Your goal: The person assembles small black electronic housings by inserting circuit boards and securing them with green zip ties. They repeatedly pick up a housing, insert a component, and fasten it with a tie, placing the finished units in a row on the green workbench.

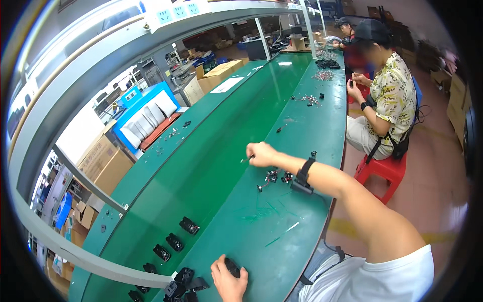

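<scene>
My left hand (226,284) is at the bottom of the picture, fingers closed around a small black plastic housing (232,268) on the green worktop. My right arm reaches across the bench, with my right hand (262,155) above its inner edge. That hand's fingers are pinched, and a small dark tip pokes out on the left; its kind is too small to tell. Just below the right hand lies a cluster of small black parts with red wires (272,176). Left of my left hand is a pile of black housings (185,283).
Several black housings (189,225) stand in a row on the green belt (221,146). Thin slivers (282,234) lie on the worktop. A metal frame post (90,259) crosses at lower left. A co-worker (395,95) sits on a red stool (383,173) at right, another person beyond.
</scene>
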Demonstrator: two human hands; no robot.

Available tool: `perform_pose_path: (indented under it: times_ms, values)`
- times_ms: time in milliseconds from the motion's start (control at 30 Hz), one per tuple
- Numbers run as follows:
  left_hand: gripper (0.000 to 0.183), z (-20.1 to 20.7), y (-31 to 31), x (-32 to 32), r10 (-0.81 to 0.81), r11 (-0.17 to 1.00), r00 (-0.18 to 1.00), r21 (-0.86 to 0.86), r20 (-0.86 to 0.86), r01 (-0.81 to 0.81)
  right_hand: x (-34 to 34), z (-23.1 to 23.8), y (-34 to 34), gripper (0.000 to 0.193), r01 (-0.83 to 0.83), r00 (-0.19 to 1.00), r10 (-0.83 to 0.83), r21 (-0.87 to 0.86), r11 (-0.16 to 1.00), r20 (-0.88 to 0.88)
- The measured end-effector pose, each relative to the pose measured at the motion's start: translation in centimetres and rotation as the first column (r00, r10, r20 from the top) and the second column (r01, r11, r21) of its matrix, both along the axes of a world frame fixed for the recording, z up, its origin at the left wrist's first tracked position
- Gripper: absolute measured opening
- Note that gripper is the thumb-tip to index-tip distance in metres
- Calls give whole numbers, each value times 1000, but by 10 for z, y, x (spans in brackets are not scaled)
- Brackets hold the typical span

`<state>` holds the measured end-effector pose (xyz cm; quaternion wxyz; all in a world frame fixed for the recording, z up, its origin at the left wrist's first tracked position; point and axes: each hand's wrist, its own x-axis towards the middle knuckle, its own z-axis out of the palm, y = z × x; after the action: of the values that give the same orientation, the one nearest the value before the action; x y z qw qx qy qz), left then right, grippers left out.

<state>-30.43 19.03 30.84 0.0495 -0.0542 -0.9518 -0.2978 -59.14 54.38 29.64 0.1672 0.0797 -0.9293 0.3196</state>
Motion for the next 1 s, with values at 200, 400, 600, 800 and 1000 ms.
perform_pose_path:
  times_ms: [200,400,600,800,1000]
  values:
    - [71,4,3,2,88,983,989,172,-116,-67,102,18,-117,22,-508,853,521,-177,843,37]
    - [77,-1,8,-4,47,948,998,316,-49,-29,158,-7,-187,23,-616,606,791,-577,536,88]
    - [40,-34,-5,-9,78,768,996,639,-37,-36,185,-22,-199,28,-560,633,773,-722,407,-55]
    - [27,-20,0,-7,163,916,984,381,-75,-123,192,-22,-195,27,-627,651,758,-590,509,-39]
    - [28,-3,11,-3,113,939,985,339,-132,-62,190,-28,-194,21,-642,728,669,-490,590,-149]
